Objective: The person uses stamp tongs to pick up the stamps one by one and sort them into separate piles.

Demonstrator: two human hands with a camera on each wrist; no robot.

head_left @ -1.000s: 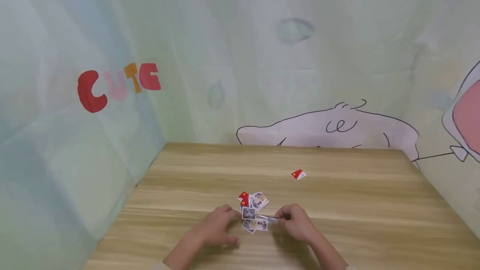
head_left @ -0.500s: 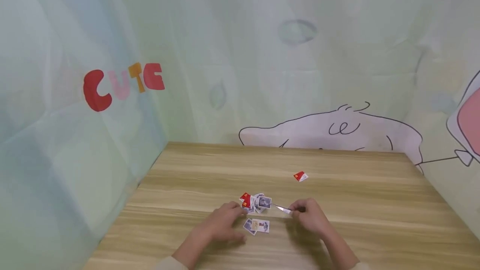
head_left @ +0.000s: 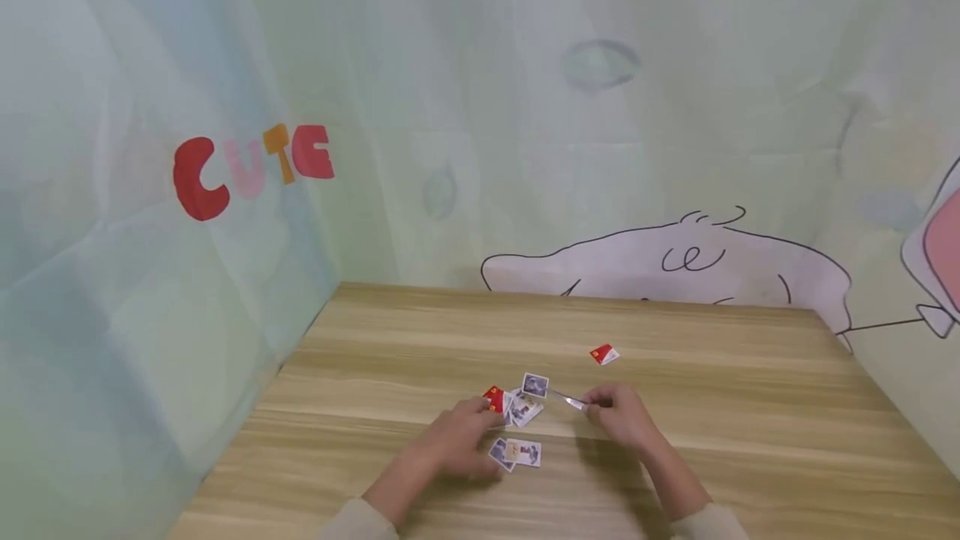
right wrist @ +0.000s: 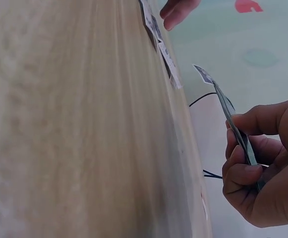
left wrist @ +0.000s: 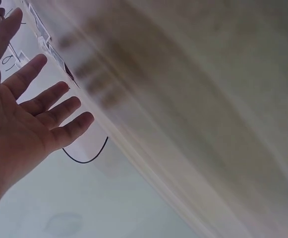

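Observation:
My right hand [head_left: 622, 417] grips a pair of metal tweezers [right wrist: 228, 108] between thumb and fingers. Their tips pinch a small picture card [head_left: 535, 385], raised off the table in the right wrist view. My left hand [head_left: 459, 438] hovers with fingers spread and nothing in them, as the left wrist view shows. Just past its fingertips lies a loose cluster of small cards [head_left: 526, 409], with a red-and-white card [head_left: 494, 397] at its left. Nearer to me, two overlapping picture cards [head_left: 523, 452] lie beside the left thumb. The left fingers partly cover the cluster.
A lone red-and-white card [head_left: 604, 353] lies farther back to the right on the wooden table [head_left: 405, 332]. A printed cloth backdrop [head_left: 480, 148] rises right behind the table and along its left and right sides.
The tweezers have carried the pinched card from near the left fingertips, away from me and to the right, past the cluster. My left hand has shifted slightly forward, over the cluster's left edge.

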